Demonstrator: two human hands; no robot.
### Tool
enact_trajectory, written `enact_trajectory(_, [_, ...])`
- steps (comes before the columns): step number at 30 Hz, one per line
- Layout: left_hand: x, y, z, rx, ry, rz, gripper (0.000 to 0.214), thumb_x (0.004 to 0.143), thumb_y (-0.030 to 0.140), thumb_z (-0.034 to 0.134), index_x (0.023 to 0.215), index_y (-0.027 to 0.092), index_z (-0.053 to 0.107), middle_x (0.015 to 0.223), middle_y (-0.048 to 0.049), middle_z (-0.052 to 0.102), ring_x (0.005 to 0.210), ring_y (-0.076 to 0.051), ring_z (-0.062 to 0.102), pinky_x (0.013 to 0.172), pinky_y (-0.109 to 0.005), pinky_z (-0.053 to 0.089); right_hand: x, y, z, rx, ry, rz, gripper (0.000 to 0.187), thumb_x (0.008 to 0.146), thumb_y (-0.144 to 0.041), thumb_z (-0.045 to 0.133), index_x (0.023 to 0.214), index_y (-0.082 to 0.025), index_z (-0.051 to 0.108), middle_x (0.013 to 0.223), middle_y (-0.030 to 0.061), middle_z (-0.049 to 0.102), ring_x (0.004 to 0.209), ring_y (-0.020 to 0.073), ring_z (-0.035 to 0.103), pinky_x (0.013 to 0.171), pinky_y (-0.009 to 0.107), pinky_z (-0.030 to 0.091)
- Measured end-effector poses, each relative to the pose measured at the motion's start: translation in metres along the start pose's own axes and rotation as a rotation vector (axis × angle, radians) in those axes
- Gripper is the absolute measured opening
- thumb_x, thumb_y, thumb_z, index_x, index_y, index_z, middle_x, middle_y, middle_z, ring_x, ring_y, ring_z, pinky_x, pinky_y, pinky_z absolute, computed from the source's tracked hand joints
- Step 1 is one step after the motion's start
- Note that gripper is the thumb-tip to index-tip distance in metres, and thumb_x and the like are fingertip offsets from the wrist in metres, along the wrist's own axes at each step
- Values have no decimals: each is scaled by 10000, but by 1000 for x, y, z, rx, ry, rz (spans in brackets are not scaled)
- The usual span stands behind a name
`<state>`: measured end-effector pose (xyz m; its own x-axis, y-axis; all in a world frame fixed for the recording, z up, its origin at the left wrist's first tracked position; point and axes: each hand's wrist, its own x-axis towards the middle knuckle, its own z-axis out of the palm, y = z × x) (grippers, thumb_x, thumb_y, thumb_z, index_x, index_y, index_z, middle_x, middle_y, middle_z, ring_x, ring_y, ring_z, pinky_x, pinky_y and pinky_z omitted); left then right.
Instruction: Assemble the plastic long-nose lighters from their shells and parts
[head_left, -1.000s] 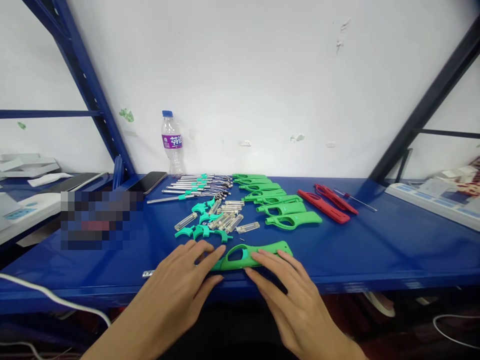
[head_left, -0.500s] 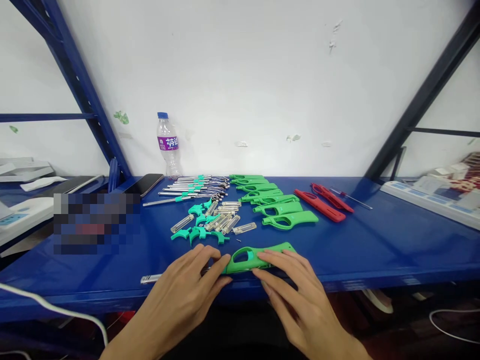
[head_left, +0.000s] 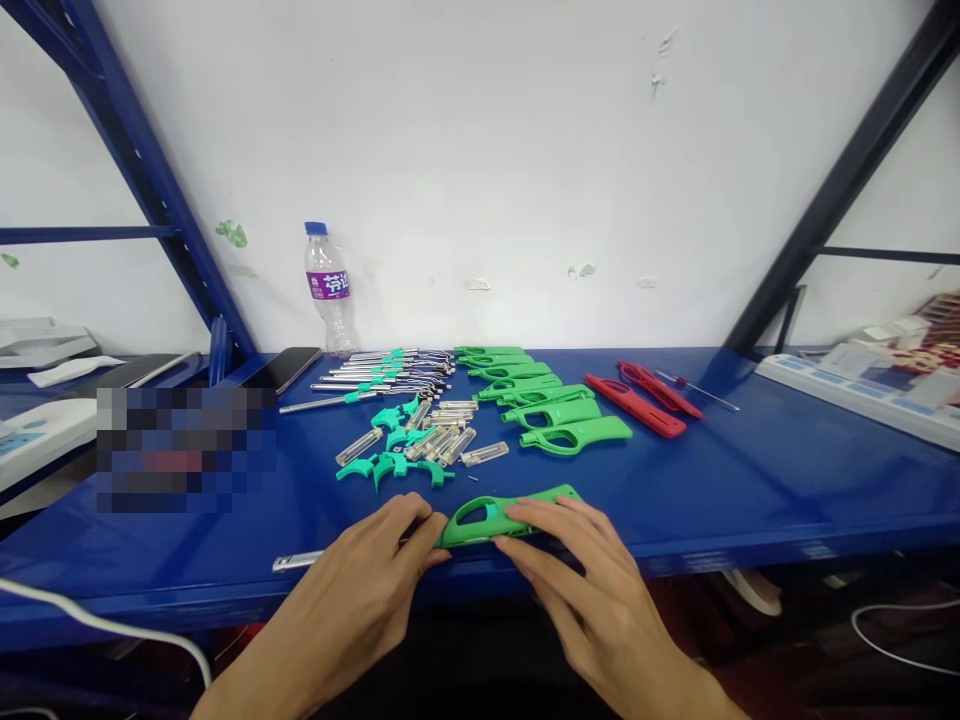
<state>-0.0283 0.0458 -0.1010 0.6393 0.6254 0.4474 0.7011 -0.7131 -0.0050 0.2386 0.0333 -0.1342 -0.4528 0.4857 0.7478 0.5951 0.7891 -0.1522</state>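
Green-handled long lighter (head_left: pixel 501 522) lies along the front edge of the counter (head_left: pixel 720 490); fingers of my left hand (head_left: pixel 371 575) pinch its middle, those of my right hand (head_left: pixel 604 585) grip its rear.

The nearest green casing (head_left: pixel 469 534) looks to be of smooth plastic, and the tube (head_left: pixel 298 561) of shiny metal. The blue table (head_left: pixel 712 490) has a glossy finish. The bottle (head_left: pixel 328 285) is of clear plastic. The white wall (head_left: pixel 480 150) is matt, with some rough spots (head_left: pixel 232 233).

The left fingers (head_left: pixel 424 536) and right fingers (head_left: pixel 553 516) hold a green lighter (head_left: pixel 466 533) over the blue table (head_left: pixel 720 490).
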Motion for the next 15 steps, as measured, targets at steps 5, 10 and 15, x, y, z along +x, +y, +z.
enact_trajectory(5, [-1, 1, -4, 63, 29, 42, 302, 1107, 107, 253, 1231, 197, 513, 969, -49, 679, 755, -207, 718, 629, -322, 557, 2, -1, -2, 17, 12, 20, 425, 1014, 17, 533, 1328, -222, 688, 1338, 96, 717, 1266, 238, 671, 1106, 470, 498])
enact_trajectory(10, [3, 3, -7, 86, 14, 51, 302, 1039, 39, 301, 1159, 212, 517, 919, -35, 696, 683, -217, 703, 602, -345, 535, 5, 0, -5, 29, 52, 3, 467, 970, 73, 539, 1292, -219, 711, 1277, 89, 743, 1204, 223, 698, 1035, 432, 541])
enact_trajectory(15, [3, 6, -4, 118, 21, 41, 299, 1042, 40, 302, 1129, 209, 534, 921, -36, 716, 681, -221, 703, 672, -380, 544, 12, 0, -8, 67, 116, -31, 407, 984, 71, 542, 1196, -200, 760, 1164, 92, 770, 1111, 203, 720, 899, 372, 577])
